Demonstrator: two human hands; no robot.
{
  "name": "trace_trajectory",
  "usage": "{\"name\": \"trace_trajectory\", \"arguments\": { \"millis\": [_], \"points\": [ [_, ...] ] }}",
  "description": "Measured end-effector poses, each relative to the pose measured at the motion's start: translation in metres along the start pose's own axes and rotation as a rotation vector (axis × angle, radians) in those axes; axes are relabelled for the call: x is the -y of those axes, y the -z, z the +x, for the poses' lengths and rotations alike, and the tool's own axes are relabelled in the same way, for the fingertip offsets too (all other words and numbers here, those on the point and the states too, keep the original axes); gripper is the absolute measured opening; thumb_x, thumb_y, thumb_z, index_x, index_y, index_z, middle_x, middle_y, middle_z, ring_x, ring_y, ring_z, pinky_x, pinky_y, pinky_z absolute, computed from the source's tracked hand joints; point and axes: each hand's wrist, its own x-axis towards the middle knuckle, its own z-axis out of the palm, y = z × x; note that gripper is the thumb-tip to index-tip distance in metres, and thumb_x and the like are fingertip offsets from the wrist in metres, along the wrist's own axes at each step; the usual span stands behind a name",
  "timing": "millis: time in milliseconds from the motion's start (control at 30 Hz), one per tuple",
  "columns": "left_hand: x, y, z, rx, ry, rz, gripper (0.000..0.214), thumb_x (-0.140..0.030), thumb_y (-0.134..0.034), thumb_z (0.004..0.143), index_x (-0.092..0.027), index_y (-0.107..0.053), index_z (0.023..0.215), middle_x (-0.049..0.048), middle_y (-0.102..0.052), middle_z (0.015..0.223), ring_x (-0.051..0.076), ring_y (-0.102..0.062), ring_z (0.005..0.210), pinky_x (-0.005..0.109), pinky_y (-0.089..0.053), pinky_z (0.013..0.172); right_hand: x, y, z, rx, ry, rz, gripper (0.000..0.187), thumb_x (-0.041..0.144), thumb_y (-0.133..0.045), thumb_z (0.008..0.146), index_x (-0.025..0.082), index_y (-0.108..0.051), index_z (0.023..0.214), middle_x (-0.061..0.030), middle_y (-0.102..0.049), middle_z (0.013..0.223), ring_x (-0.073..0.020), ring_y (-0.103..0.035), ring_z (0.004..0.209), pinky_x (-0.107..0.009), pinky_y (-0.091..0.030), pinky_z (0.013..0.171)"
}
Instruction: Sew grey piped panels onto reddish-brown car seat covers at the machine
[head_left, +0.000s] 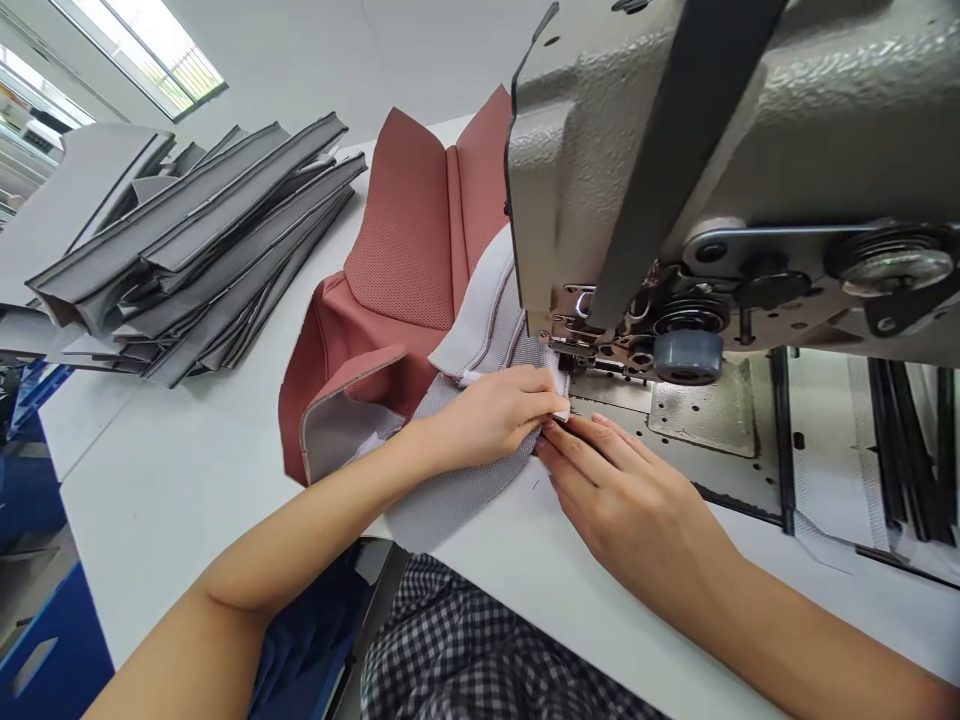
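Note:
A red perforated leather cover [409,250] with a grey mesh and white fabric edge [450,490] lies on the white table, running under the head of a grey sewing machine [720,150]. My left hand [491,415] rests on the grey mesh, fingers curled and pinching the white edge just in front of the presser foot [570,350]. My right hand [622,490] lies beside it on the table, fingers pressed together against the fabric edge near the metal needle plate [697,410].
A stack of long grey trim pieces [202,240] lies at the far left of the white table [172,480]. Blue crates [52,650] stand beside the table at left. Black strips [907,450] lie at the right behind the machine. Checked cloth [480,650] covers my lap.

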Motion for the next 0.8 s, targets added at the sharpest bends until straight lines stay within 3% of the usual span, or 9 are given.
{"name": "trace_trajectory", "arguments": {
  "millis": [267,533,667,800],
  "points": [
    [0.018,0.005,0.014,0.018,-0.089,0.165,0.028,-0.014,-0.041,0.100,-0.016,-0.069,0.105,0.0083,-0.065,0.102,0.020,-0.058,0.098,0.031,-0.048,0.088,-0.008,-0.004,0.005,0.044,-0.047,-0.031,0.035,0.011,-0.051,0.095,0.006,-0.064,0.126,-0.0162,-0.066,0.125,-0.0294,-0.058,0.121,-0.049,-0.044,0.108],
    [0.025,0.013,0.014,-0.005,-0.090,0.117,0.025,-0.014,-0.050,0.098,-0.021,-0.071,0.107,0.0052,-0.068,0.105,0.017,-0.062,0.102,0.028,-0.048,0.092,-0.019,-0.002,0.008,0.009,-0.091,0.094,0.029,0.011,-0.048,0.097,0.012,-0.067,0.119,-0.0077,-0.071,0.119,-0.0268,-0.062,0.114,-0.050,-0.042,0.108],
    [0.028,0.014,0.013,-0.002,-0.124,0.060,0.024,-0.009,-0.053,0.094,-0.020,-0.073,0.101,0.0047,-0.069,0.104,0.015,-0.063,0.100,0.027,-0.047,0.093,-0.032,0.003,0.009,-0.075,-0.239,0.330,0.022,0.014,-0.050,0.096,0.020,-0.071,0.099,-0.0026,-0.074,0.105,-0.0200,-0.066,0.103,-0.036,-0.052,0.094],
    [0.032,0.014,0.012,-0.016,-0.139,0.037,0.025,-0.007,-0.052,0.093,-0.020,-0.073,0.098,0.0041,-0.070,0.103,0.015,-0.062,0.099,0.028,-0.048,0.092,-0.036,0.005,0.008,-0.076,-0.387,0.380,0.020,0.019,-0.051,0.095,0.024,-0.070,0.093,-0.0008,-0.073,0.099,-0.0196,-0.068,0.094,-0.035,-0.054,0.084]
  ]
}}
